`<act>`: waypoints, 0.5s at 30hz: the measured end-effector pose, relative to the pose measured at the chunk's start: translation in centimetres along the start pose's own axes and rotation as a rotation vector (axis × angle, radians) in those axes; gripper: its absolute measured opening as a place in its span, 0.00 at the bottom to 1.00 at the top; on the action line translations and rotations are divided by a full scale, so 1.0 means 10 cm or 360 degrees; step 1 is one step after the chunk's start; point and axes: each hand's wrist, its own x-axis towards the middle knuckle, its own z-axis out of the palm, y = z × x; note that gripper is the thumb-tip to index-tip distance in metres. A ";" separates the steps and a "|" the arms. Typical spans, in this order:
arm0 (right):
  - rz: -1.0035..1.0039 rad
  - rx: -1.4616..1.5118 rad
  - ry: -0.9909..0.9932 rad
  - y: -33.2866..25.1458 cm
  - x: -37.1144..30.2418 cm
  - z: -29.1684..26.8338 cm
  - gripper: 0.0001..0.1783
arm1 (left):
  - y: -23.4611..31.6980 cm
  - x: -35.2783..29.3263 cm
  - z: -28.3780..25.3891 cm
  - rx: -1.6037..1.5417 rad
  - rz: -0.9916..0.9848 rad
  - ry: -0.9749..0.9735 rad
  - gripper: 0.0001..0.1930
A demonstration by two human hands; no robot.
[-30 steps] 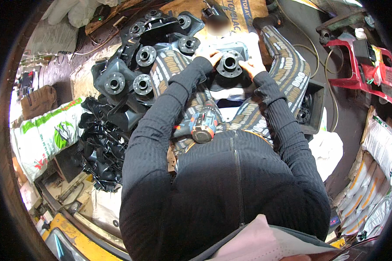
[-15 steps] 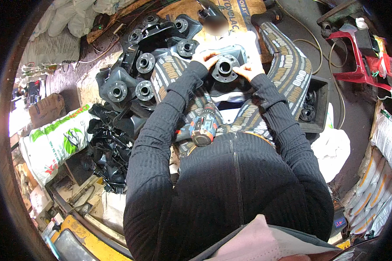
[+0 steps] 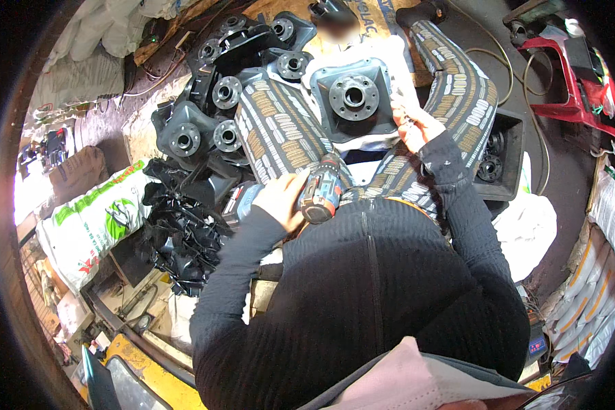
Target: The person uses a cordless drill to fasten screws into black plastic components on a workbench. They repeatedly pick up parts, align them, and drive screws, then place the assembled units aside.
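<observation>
My left hand is wrapped round the handle of a blue and orange cordless drill that lies on my lap. Between my knees, on a white cloth, rests a black square plastic housing with a round metal-looking flange on top, holes ringed round its middle. Just right of the housing is my right hand, thumb and fingers pinched together; whatever they hold is too small to make out.
Several black housings with flanges are heaped at left, above a pile of black plastic pieces. A black bin with round flanges stands at right, near a red plastic stool. A white and green sack lies at left.
My left hand has left the flange and come down onto the drill. My right hand has drawn back from the flange to the right, fingers now pinched. The flanged housing looks more upright-facing.
</observation>
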 end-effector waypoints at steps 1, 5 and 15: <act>0.0040 0.0038 -0.0099 0.04 -0.03 0.09 0.21 | 0.10 0.06 0.06 0.0044 -0.0100 -0.0019 0.37; 0.0006 -0.0163 0.0026 0.21 -0.06 0.37 0.22 | -0.11 0.08 0.06 -0.0540 -0.0052 0.0003 0.35; 0.0042 -0.0085 -0.0224 0.43 -0.04 0.50 0.21 | 0.35 0.06 -0.68 -0.0260 0.0206 0.0489 0.28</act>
